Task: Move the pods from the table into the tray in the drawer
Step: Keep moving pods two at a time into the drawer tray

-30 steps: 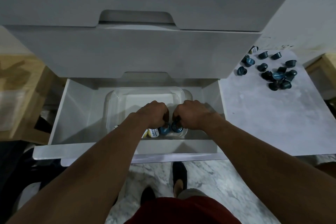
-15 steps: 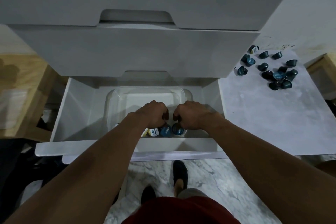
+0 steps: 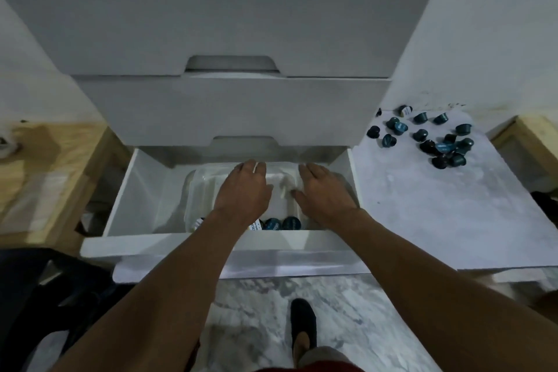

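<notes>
A clear plastic tray point(image 3: 193, 187) sits in the open bottom drawer point(image 3: 142, 190). Along the tray's near edge lie a few pods point(image 3: 280, 223), blue-topped and one white-labelled. My left hand point(image 3: 244, 190) and my right hand point(image 3: 320, 190) hover side by side over the tray, palms down, fingers spread, holding nothing. Both are above and beyond the pods in the tray. Several dark blue pods point(image 3: 434, 139) lie scattered on the white table point(image 3: 437, 214) to the right of the drawer unit, far from both hands.
Two shut drawer fronts point(image 3: 229, 112) overhang the open drawer. A wooden surface point(image 3: 45, 166) stands at the left. My shoe point(image 3: 302, 323) is on the marble floor below. A dark object lies at lower left.
Both hands were fists held low over the pods at the tray's near edge. They have opened and lifted away toward the tray's far side, leaving the pods in the tray.
</notes>
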`<state>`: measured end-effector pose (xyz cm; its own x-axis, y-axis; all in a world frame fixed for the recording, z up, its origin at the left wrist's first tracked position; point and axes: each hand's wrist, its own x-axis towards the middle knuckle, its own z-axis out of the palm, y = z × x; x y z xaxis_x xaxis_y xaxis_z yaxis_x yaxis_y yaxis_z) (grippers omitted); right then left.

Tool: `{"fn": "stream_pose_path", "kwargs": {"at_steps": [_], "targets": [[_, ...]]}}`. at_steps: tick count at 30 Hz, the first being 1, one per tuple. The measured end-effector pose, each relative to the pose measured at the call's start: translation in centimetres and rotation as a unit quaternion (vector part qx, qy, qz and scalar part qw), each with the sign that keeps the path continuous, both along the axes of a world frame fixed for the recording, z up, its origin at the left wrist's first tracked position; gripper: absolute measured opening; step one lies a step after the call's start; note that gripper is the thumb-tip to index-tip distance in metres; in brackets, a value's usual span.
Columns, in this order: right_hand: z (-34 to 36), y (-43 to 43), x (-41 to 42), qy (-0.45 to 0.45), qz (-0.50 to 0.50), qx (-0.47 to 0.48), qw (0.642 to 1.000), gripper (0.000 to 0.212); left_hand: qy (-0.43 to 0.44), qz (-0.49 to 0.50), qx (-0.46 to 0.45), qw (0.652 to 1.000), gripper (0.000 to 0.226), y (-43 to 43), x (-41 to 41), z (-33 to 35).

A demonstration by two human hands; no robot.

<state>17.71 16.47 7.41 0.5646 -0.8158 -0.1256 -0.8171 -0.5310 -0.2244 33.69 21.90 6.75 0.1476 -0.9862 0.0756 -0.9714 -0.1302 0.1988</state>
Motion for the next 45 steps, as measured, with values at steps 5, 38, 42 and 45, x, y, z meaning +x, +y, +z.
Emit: {"fn": "stream_pose_path", "kwargs": {"at_steps": [5, 38, 42, 45], "targets": [[3.3, 2.6, -1.5, -0.056, -0.073, -0.052, 0.994, 0.06, -0.043, -0.06, -0.105, 0.992, 0.046, 2.3, -1.0, 2.9], [3.1, -8.2, -37.8, -0.053, -0.217, -0.098, 0.97, 0.043, 0.054, -0.174, -0.128, 0.975, 0.035, -13.7, -36.5, 2.8], [1.4, -11.9, -39.0, -0.059, -0.185, -0.07, 0.979, 0.042, 0.04, -0.151, -0.089, 0.984, 0.035, -15.9, -37.6, 1.2], [0.0, -14.4, -38.8, -0.065, -0.176, -0.044, 0.981, 0.043, 0.035, -0.137, -0.064, 0.988, 0.033, -18.1, -37.5, -0.3]]}}
